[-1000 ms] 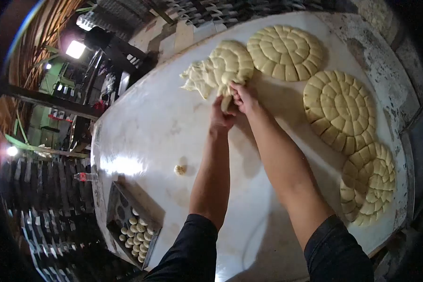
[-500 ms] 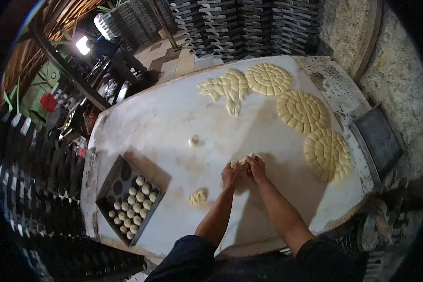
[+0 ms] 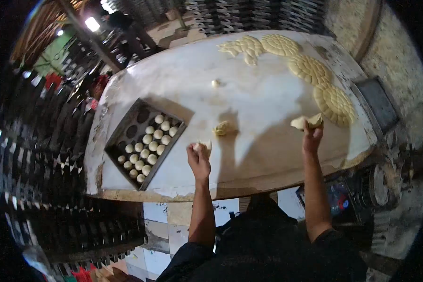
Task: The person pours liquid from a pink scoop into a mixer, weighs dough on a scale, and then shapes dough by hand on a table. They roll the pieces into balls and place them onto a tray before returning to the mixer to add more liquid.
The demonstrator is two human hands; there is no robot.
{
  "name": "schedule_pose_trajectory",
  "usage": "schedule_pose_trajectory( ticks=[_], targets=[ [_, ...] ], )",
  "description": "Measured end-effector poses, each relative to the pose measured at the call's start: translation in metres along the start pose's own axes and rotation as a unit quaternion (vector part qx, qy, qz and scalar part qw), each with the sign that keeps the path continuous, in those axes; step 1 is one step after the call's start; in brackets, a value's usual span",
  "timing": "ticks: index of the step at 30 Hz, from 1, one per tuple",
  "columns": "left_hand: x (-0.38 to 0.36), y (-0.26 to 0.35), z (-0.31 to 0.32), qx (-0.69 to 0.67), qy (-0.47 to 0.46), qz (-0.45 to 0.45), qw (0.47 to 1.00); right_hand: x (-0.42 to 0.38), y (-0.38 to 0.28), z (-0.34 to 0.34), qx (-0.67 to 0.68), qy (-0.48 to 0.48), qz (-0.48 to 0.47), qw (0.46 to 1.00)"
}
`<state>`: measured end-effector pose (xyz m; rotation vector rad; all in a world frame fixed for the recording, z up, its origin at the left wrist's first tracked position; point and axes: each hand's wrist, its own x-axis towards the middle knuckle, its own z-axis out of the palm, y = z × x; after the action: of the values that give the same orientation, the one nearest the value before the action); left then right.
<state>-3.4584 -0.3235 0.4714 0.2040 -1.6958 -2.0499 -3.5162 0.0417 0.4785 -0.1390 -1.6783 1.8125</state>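
Observation:
My left hand (image 3: 199, 161) is closed around a small piece of pale dough (image 3: 205, 145), just above the table's near side and to the right of the tray. Farther right, my right hand (image 3: 312, 139) grips a larger, elongated dough piece (image 3: 315, 120), lifted over the table. Between the hands lies a lumpy bit of dough (image 3: 224, 128). A single small dough ball (image 3: 215, 83) rests farther back. Beside my left hand, a dark metal tray (image 3: 166, 155) holds several round dough balls (image 3: 147, 139) in rows.
Scored dough rounds (image 3: 334, 104) line the right side of the pale worktable (image 3: 174, 75), with an irregular cut dough sheet (image 3: 243, 47) at the back. An oblong dark pan (image 3: 375, 103) sits at the right edge. Stacked dark racks (image 3: 263, 16) stand behind; a person (image 3: 122, 28) is at far left.
My hands were together on dough at the middle; now they are apart, each with a piece, the left nearer the tray and the right out to the side. The view has shifted.

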Motion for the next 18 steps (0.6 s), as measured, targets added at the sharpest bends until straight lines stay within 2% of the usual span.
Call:
schedule_pose_trajectory(
  ticks=[1,2,3,4,5,6,7,8,9,10,11,12,14,15,16,18],
  targets=[
    [-0.004,-0.02,-0.023,0.068,0.016,0.008,0.998,-0.001,0.013,-0.012,-0.078,-0.038,-0.016,0.996],
    [-0.017,-0.031,-0.037,0.062,-0.004,-0.021,0.998,-0.015,0.018,-0.018,-0.053,-0.07,0.054,0.995],
    [-0.032,-0.037,-0.05,0.121,-0.045,-0.042,0.991,-0.03,0.023,-0.029,-0.031,-0.102,0.121,0.987],
    [-0.047,-0.03,-0.054,0.17,-0.083,-0.026,0.982,-0.044,0.052,-0.051,-0.027,-0.162,0.154,0.974],
    [-0.048,-0.069,-0.08,0.201,-0.16,0.101,0.961,-0.055,0.04,-0.056,-0.23,-0.275,-0.025,0.933],
    [-0.048,-0.04,-0.084,0.424,-0.239,0.108,0.867,-0.07,0.08,-0.086,-0.341,-0.31,-0.192,0.866],
    [-0.038,-0.042,-0.087,0.522,-0.228,0.201,0.797,-0.071,0.12,-0.11,-0.436,-0.331,-0.348,0.761],
    [-0.029,-0.048,-0.093,0.611,-0.215,0.284,0.707,-0.059,0.108,-0.104,-0.432,-0.34,-0.35,0.758],
    [-0.009,-0.059,-0.105,0.569,-0.233,0.22,0.758,-0.049,0.082,-0.096,-0.441,-0.387,-0.314,0.746],
    [0.009,-0.059,-0.105,0.594,-0.229,0.208,0.743,-0.037,0.069,-0.085,-0.447,-0.432,-0.276,0.733],
    [0.025,-0.052,-0.089,0.588,-0.207,0.204,0.755,-0.026,0.09,-0.075,-0.466,-0.363,-0.319,0.741],
    [0.039,-0.049,-0.07,0.583,-0.188,0.199,0.765,-0.014,0.094,-0.058,-0.462,-0.373,-0.311,0.742],
    [0.056,-0.08,-0.039,0.552,-0.176,0.195,0.792,-0.005,0.093,-0.007,-0.475,-0.352,-0.163,0.79],
    [0.049,-0.079,-0.008,0.564,-0.174,0.154,0.793,-0.018,0.096,0.009,-0.472,-0.361,-0.145,0.791],
    [0.039,-0.096,0.005,0.478,-0.218,0.223,0.821,-0.032,0.097,0.024,-0.444,-0.403,-0.116,0.792],
    [0.001,-0.086,0.036,0.488,-0.305,0.086,0.813,-0.051,0.094,0.028,-0.417,-0.438,-0.082,0.792]
  ],
)
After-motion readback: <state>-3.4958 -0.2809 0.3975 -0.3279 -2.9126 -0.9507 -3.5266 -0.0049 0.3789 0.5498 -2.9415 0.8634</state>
